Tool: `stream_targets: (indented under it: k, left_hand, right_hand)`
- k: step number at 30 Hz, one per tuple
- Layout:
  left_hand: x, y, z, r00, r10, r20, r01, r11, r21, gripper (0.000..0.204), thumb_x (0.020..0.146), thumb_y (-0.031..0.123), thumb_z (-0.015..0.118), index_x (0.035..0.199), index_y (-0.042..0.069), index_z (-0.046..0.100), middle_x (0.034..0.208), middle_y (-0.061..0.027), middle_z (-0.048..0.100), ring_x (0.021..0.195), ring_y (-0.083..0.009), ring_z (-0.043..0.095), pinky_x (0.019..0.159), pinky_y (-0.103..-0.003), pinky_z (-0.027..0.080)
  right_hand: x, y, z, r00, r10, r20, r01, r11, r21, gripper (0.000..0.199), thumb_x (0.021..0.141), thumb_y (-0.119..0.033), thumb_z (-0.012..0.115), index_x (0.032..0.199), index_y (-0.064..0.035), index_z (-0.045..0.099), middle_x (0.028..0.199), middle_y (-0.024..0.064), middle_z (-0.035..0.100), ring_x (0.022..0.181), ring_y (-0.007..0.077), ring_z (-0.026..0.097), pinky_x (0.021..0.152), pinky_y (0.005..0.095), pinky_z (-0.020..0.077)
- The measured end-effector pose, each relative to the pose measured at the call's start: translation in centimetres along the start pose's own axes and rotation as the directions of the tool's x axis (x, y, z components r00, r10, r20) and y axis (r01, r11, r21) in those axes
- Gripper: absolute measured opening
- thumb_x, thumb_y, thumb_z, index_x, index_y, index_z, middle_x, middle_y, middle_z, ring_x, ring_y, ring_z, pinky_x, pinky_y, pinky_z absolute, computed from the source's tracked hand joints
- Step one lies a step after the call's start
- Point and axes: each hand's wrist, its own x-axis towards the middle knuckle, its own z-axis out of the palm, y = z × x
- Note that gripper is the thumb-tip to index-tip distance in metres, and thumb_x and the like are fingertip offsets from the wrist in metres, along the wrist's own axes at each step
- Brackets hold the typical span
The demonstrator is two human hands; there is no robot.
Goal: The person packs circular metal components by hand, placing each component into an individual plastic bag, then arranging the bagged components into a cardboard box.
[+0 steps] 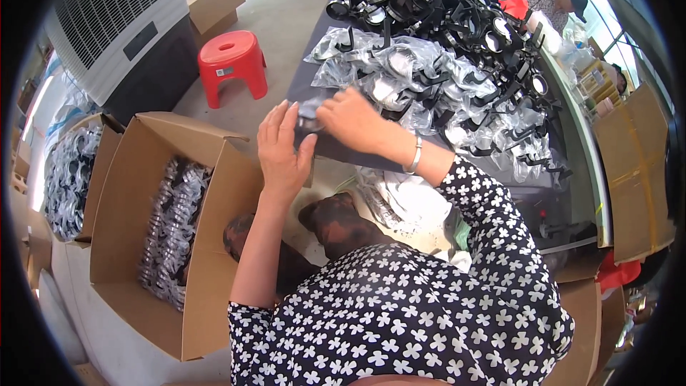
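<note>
Just off the near left edge of the dark table, my right hand [350,120] is closed with curled fingers on a black piece in clear plastic [309,109]. My left hand [280,149] is raised beside it, fingers upright, steadying the same piece between fingers and thumb; its exact grip is partly hidden. On the table [303,75] lie several plastic-wrapped black pieces with round silvery parts [400,64]. Behind them is a big heap of similar unwrapped black pieces [429,3].
An open cardboard box [207,243] at my left holds stacked wrapped pieces [171,232]. Another filled carton stands farther left. A red stool [230,64] and a large air cooler [114,28] are beyond. A person in a dark cap [572,1] is at the far right.
</note>
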Motion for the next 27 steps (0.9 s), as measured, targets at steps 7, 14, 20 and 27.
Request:
stream_targets:
  k: [7, 14, 20, 27]
  left_hand:
    - [0.9, -2.7, 2.9, 0.984, 0.166, 0.069, -0.17, 0.983, 0.067, 0.03, 0.076, 0.021, 0.057, 0.101, 0.005, 0.057, 0.091, -0.0089, 0.055, 0.098, -0.0296, 0.048, 0.087, -0.041, 0.033]
    - [1.0, -3.7, 3.5, 0.977, 0.209, 0.038, -0.212, 0.975, 0.073, 0.037, 0.062, 0.007, 0.065, 0.098, 0.006, 0.058, 0.081, -0.0072, 0.054, 0.087, -0.0273, 0.051, 0.077, -0.04, 0.039]
    - [1.5, -3.4, 3.8, 0.984, 0.173, -0.036, -0.17, 0.983, 0.071, 0.052, 0.062, 0.007, 0.065, 0.112, 0.002, 0.052, 0.103, -0.0128, 0.056, 0.097, -0.0316, 0.05, 0.083, -0.041, 0.039]
    - [2.6, -2.9, 4.6, 0.996, 0.051, 0.068, -0.062, 0.983, 0.174, 0.06, 0.063, 0.009, 0.066, 0.119, -0.002, 0.045, 0.119, -0.0186, 0.048, 0.108, -0.0346, 0.046, 0.088, -0.043, 0.037]
  right_hand:
    - [1.3, -0.2, 0.9, 0.961, 0.132, 0.244, -0.266, 0.684, 0.679, 0.017, 0.068, -0.007, 0.054, 0.083, -0.0001, 0.059, 0.081, 0.0205, 0.059, 0.079, 0.0368, 0.057, 0.068, 0.0427, 0.0448]
    - [2.5, 6.0, 3.3, 0.961, 0.264, 0.082, -0.259, 0.964, -0.067, 0.015, 0.071, -0.013, 0.06, 0.082, -0.0038, 0.06, 0.077, 0.0128, 0.059, 0.079, 0.0293, 0.057, 0.075, 0.0383, 0.0426]
    - [3.6, 6.4, 2.5, 0.966, 0.137, 0.221, -0.136, 0.991, -0.019, 0.013, 0.073, -0.016, 0.06, 0.081, -0.0057, 0.059, 0.076, 0.0127, 0.059, 0.075, 0.0287, 0.058, 0.07, 0.0391, 0.0419]
    - [5.0, 5.2, 1.6, 0.961, -0.029, 0.275, -0.142, 0.801, 0.581, 0.018, 0.074, -0.015, 0.058, 0.086, -0.0021, 0.055, 0.083, 0.0177, 0.059, 0.078, 0.0373, 0.055, 0.067, 0.0412, 0.0447]
